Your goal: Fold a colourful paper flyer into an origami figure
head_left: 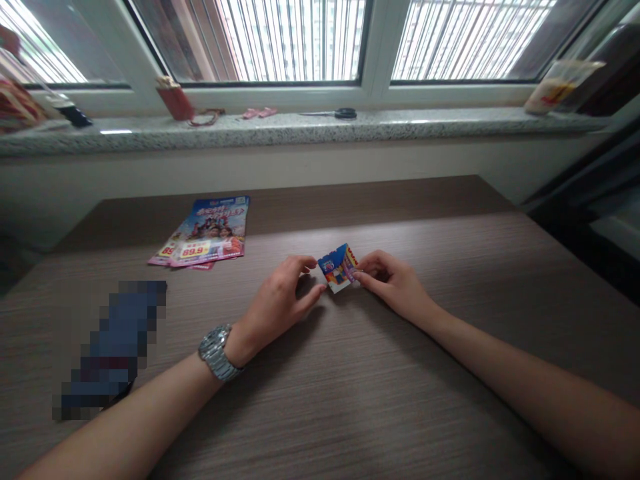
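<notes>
Folded paper (pixel 337 268) is sitting right of the flyers (pixel 220 230), nearer the person. The right hand (pixel 395 283) is pinching its edge; the left hand (pixel 280 297) is holding fingers apart alongside, contact unclear. Light, even pressure should be keeping creases neat.

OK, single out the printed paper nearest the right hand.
The small printed piece, pinched at its edge by the right hand; the larger flyers lie farther left.
</notes>
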{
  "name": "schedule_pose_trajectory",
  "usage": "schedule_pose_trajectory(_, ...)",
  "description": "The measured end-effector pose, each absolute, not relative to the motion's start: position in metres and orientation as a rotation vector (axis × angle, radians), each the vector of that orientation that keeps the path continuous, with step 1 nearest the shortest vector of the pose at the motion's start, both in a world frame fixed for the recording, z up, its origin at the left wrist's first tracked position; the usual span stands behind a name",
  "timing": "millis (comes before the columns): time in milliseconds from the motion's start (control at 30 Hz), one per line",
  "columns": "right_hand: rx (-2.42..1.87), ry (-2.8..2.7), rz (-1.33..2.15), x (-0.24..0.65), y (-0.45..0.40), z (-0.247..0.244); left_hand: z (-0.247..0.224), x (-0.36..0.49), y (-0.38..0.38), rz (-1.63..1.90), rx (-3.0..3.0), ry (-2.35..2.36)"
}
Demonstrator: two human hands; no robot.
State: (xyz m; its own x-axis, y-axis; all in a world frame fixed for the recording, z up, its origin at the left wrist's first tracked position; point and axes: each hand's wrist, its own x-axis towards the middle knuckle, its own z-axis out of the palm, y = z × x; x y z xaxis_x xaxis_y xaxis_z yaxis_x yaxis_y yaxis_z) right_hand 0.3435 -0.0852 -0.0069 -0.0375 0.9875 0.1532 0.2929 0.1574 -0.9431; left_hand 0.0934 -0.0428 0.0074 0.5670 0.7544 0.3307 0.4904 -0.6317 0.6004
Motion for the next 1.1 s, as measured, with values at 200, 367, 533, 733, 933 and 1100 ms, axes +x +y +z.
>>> schedule_pose_trajectory(200, -1.226, -1.362, 1.059, 0.3402, -0.084, -0.0054, 0.0113, 0.0946, -0.0433, 0.776, 2.309, 0.978)
schedule_pose_trajectory(367, -1.193, -1.363, 1.119, 0.3381, -0.0873, -0.005, 0.0126, 0.0966, -0.0457, 0.747, 2.186, 0.924)
schedule_pose_trajectory(533, -1.178, -1.452, 1.11, 0.3376, -0.0902, -0.0052, 0.0121, 0.0973, -0.043, 0.792, 2.102, 0.952)
schedule_pose_trajectory(733, -1.166, -1.456, 1.108, 0.3381, -0.0904, -0.0065, 0.0134, 0.0973, -0.0425, 0.778, 2.102, 0.941)
schedule_pose_trajectory(933, -1.157, -1.43, 1.143, 0.3368, -0.0896, -0.0048, 0.0135, 0.0971, -0.0431, 0.764, 2.103, 0.928)
schedule_pose_trajectory(1100, -1.174, -1.432, 1.141, 0.3369, -0.0888, -0.0036, 0.0139, 0.0967, -0.0429, 0.772, 2.085, 0.943)
